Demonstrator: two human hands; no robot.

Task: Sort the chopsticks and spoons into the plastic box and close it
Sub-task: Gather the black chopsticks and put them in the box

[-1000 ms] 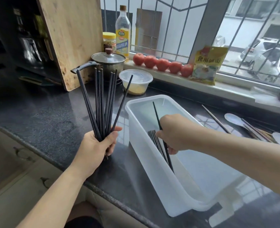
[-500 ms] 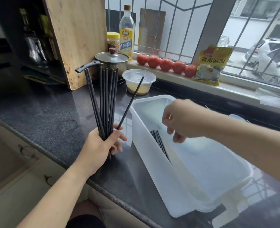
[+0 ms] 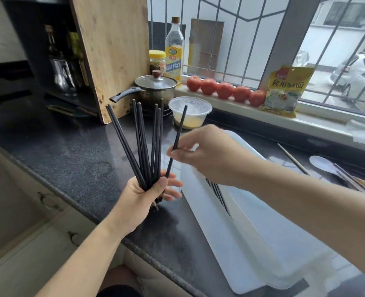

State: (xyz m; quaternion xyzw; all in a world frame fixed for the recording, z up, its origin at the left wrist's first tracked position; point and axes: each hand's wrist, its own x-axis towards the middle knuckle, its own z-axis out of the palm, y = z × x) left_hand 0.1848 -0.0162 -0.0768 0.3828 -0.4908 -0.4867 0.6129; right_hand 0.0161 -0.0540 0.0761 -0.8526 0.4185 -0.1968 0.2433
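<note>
Since a moment ago the right hand (image 3: 207, 155) has left the plastic box (image 3: 263, 243) and crossed to the bundle, where its fingers (image 3: 174, 153) now pinch a single black chopstick (image 3: 177, 138) around mid-length, the one leaning out to the right of the rest. The left hand (image 3: 143, 196) grips the remaining black chopsticks (image 3: 144, 144) near their lower ends, fingers curled round them so they fan upward above the dark desk (image 3: 70, 151). These sticks look thin, stiff and light, probably smooth enough to slide in a loose grip, so a pinch near the middle seems the sensible hold for drawing one free without disturbing its neighbours. Inside the box, open and translucent white, a few black chopsticks (image 3: 219, 194) already lie against the near wall; the arm hides much of the interior, so the rest cannot be told. At the far right a white spoon (image 3: 323, 163) and some wooden chopsticks (image 3: 357, 183) lie on the desk, not yet sorted.
</note>
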